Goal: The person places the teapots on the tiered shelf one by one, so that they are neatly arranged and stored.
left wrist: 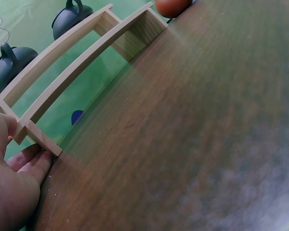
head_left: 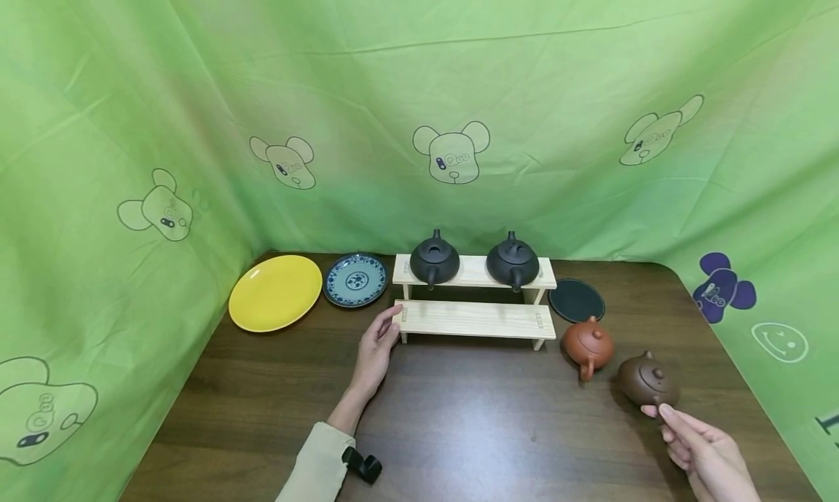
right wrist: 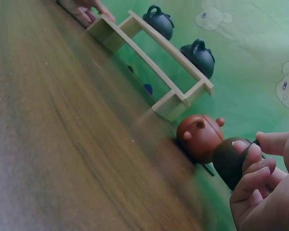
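A dark brown clay teapot (head_left: 647,379) is at the right; its handle is pinched between the thumb and fingers of my right hand (head_left: 711,447). In the right wrist view the fingers partly cover this teapot (right wrist: 231,161). Whether its base touches the table cannot be told. My left hand (head_left: 375,353) holds the left end of a two-step wooden stand (head_left: 475,320), thumb and fingers about the lower step's corner. Two black teapots, one on the left (head_left: 435,260) and one on the right (head_left: 513,261), sit on the upper step. A reddish-orange teapot (head_left: 588,343) stands between the stand and the brown teapot.
Behind the orange teapot lies a round dark coaster (head_left: 577,300). Left of the stand are a blue patterned plate (head_left: 356,280) and a yellow plate (head_left: 275,293). A green curtain (head_left: 367,87) hangs around the back and sides of the brown wooden table (head_left: 459,414).
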`<state>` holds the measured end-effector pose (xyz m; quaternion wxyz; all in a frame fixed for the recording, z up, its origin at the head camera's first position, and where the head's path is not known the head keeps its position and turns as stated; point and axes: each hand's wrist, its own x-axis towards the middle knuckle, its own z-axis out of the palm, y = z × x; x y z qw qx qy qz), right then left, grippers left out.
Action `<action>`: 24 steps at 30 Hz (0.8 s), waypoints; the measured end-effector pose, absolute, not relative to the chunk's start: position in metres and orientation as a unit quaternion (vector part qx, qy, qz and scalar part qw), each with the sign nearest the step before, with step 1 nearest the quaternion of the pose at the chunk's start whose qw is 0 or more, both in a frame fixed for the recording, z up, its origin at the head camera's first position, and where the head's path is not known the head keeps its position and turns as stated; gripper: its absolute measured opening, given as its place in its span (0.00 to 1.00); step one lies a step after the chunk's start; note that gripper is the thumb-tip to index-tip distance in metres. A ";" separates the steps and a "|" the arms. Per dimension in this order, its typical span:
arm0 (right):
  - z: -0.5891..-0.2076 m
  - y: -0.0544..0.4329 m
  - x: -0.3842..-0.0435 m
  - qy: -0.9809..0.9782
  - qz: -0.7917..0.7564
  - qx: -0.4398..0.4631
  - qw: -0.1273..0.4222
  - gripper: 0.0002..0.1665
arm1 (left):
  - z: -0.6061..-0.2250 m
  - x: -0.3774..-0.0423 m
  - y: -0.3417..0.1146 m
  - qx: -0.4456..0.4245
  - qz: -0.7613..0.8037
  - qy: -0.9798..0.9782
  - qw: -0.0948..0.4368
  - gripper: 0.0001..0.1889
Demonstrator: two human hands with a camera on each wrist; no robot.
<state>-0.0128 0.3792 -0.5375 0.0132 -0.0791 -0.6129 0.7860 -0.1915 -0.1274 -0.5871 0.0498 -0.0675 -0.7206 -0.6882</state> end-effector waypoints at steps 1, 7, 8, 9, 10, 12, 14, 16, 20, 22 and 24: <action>-0.536 0.379 -0.013 -0.606 0.792 -0.077 0.017 0.27 | -0.590 -0.193 -0.128 -0.069 -0.688 -0.721 0.050 0.20; -0.526 0.377 -0.012 -0.576 0.815 -0.063 0.035 0.26 | -0.599 -0.200 -0.131 -0.039 -0.701 -0.712 0.018 0.20; -0.524 0.377 -0.012 -0.572 0.817 -0.061 0.037 0.26 | -0.599 -0.200 -0.131 -0.038 -0.701 -0.712 0.016 0.21; -0.522 0.376 -0.012 -0.569 0.820 -0.059 0.039 0.27 | -0.599 -0.201 -0.131 -0.038 -0.701 -0.712 0.015 0.21; -0.521 0.376 -0.011 -0.566 0.821 -0.058 0.043 0.26 | -0.599 -0.201 -0.131 -0.038 -0.700 -0.712 0.014 0.21; -0.519 0.375 -0.011 -0.561 0.825 -0.052 0.045 0.26 | -0.600 -0.201 -0.131 -0.039 -0.699 -0.714 0.013 0.21; -0.517 0.373 -0.010 -0.556 0.829 -0.044 0.048 0.25 | -0.600 -0.201 -0.131 -0.039 -0.700 -0.713 0.011 0.21; -0.515 0.372 -0.011 -0.554 0.830 -0.036 0.051 0.25 | -0.600 -0.202 -0.131 -0.039 -0.700 -0.713 0.010 0.20; -0.511 0.367 -0.012 -0.554 0.831 -0.022 0.054 0.26 | -0.599 -0.201 -0.131 -0.044 -0.702 -0.711 0.017 0.20; -0.509 0.365 -0.012 -0.554 0.831 -0.015 0.056 0.27 | -0.596 -0.199 -0.130 -0.058 -0.696 -0.715 0.032 0.20; -0.506 0.362 -0.013 -0.556 0.830 -0.008 0.055 0.28 | -0.593 -0.196 -0.129 -0.065 -0.690 -0.719 0.043 0.19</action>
